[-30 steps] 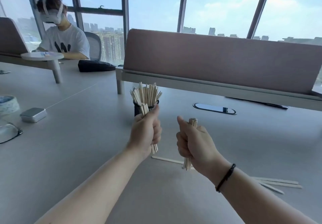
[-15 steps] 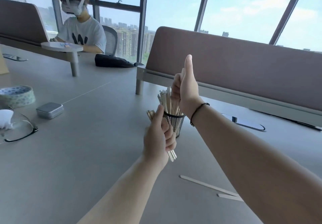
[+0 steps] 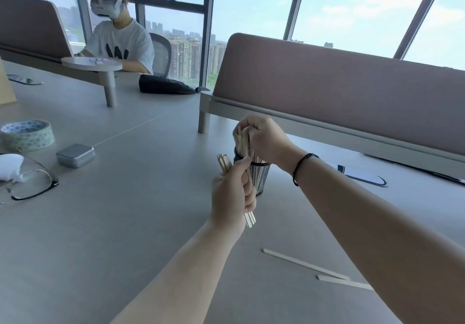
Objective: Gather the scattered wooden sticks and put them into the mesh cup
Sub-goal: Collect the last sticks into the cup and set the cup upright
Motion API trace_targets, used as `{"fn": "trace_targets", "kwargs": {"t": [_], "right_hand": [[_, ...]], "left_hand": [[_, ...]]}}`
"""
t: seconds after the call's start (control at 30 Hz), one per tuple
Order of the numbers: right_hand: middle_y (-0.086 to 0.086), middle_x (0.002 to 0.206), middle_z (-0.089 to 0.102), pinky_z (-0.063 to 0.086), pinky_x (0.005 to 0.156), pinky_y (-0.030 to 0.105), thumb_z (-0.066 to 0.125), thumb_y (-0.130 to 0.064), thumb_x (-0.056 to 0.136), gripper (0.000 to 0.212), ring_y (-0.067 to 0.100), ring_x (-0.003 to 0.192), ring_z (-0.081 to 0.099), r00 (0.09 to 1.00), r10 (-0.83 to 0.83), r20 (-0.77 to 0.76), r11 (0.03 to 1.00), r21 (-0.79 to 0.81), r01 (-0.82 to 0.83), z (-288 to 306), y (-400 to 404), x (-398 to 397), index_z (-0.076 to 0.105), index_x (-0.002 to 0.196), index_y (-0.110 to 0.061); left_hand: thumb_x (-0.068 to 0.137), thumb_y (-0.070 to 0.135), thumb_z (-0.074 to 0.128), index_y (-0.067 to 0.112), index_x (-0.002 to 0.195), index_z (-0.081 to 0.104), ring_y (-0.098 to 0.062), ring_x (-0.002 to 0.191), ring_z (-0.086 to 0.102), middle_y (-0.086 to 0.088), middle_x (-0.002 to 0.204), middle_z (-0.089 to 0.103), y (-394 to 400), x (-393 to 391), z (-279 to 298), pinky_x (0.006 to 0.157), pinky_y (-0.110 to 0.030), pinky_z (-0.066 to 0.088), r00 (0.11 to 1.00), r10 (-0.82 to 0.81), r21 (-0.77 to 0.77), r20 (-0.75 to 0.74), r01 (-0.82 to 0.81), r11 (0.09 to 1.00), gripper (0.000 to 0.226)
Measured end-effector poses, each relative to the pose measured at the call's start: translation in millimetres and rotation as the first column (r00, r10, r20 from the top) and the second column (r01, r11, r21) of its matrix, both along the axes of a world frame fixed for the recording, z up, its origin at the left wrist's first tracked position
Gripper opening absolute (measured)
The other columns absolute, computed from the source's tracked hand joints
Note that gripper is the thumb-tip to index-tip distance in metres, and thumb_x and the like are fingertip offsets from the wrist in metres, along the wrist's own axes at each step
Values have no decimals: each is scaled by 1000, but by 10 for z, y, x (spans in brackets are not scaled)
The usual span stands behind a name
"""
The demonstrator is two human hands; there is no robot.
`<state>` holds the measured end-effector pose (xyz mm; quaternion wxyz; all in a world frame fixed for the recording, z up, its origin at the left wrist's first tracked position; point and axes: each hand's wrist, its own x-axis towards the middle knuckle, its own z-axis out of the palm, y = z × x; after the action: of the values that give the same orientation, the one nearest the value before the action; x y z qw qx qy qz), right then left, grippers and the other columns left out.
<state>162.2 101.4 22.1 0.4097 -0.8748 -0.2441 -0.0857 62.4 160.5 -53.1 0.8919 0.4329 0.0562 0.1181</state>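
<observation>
The right hand point(image 3: 264, 140) curls over the tops of the sticks point(image 3: 242, 142) standing in the mesh cup point(image 3: 258, 175) on the grey counter point(image 3: 125, 223). Just beside the cup, the left hand point(image 3: 231, 197) grips a bundle point(image 3: 224, 163) of sticks upright. Two loose sticks point(image 3: 304, 264) lie on the counter nearer the camera. Glasses point(image 3: 30, 185), a tin point(image 3: 75, 155) and a tape roll point(image 3: 27, 134) sit at left.

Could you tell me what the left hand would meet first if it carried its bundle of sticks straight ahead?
Most likely the mesh cup, just beyond the left hand and its bundle of sticks; depth is uncertain.
</observation>
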Motion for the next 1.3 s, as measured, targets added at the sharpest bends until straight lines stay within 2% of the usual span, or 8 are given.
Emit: {"fn": "trace_targets", "kwargs": {"t": [0.17,0.3,0.47,0.6,0.7,0.8,1.07,1.3], "right_hand": [[-7,92,57,50,69,34,51,-38,97,21,13,80,56,853,49,520,992,-126,20,153,-121,-264,64,96,-22],[-11,68,57,41,56,29,42,-82,78,58,15,66,56,878,197,437,848,-526,71,190,-103,-730,57,79,-27],[-2,60,47,30,50,30,51,-46,97,46,27,66,50,913,241,329,787,-617,14,117,-115,-680,41,63,-17],[3,55,50,40,53,34,56,-37,97,47,23,53,43,909,221,352,882,-471,-32,312,-207,-556,41,59,-14],[5,51,52,39,47,26,56,-35,98,48,18,45,43,889,37,457,978,-201,62,667,-398,-371,42,57,-15],[15,55,59,39,48,25,56,-33,96,45,20,48,47,871,-133,473,988,-4,153,811,-486,-155,51,62,-4],[-1,45,46,40,50,27,55,-31,98,46,17,43,42,881,-165,443,973,-73,219,550,-485,160,47,59,-8],[1,71,59,32,55,33,31,-51,101,45,28,64,51,891,-18,454,772,-560,301,4,-274,126,49,75,-19]], "left_hand": [[91,8,59,24,49,21,-13,41,10,6,43,16,-35,-2,6,46,-21,9,999,54,140,-5,-52,989,59],[78,6,51,25,52,26,-12,40,15,6,47,21,-61,9,74,38,-20,16,986,166,565,-30,-120,816,41],[81,-8,46,18,52,24,-14,29,31,7,38,22,-134,-29,104,32,-18,21,982,187,729,-35,-103,677,44],[79,17,74,16,54,49,-18,37,39,-2,40,46,-108,-74,37,41,-26,36,973,205,562,108,-230,795,35],[86,15,76,20,112,61,-16,59,65,-1,77,75,-133,-84,42,66,-30,60,983,150,442,106,-182,879,31],[88,5,69,23,124,52,-18,58,63,-9,88,74,-142,-17,8,64,-36,61,991,130,346,11,-126,930,43],[99,11,52,11,100,62,-9,38,30,-5,65,53,-50,48,18,40,-19,19,971,197,166,-136,-174,971,10],[101,13,49,11,89,56,-11,39,28,-7,59,37,-48,-21,150,41,-19,19,977,208,92,39,-211,973,14]]}}
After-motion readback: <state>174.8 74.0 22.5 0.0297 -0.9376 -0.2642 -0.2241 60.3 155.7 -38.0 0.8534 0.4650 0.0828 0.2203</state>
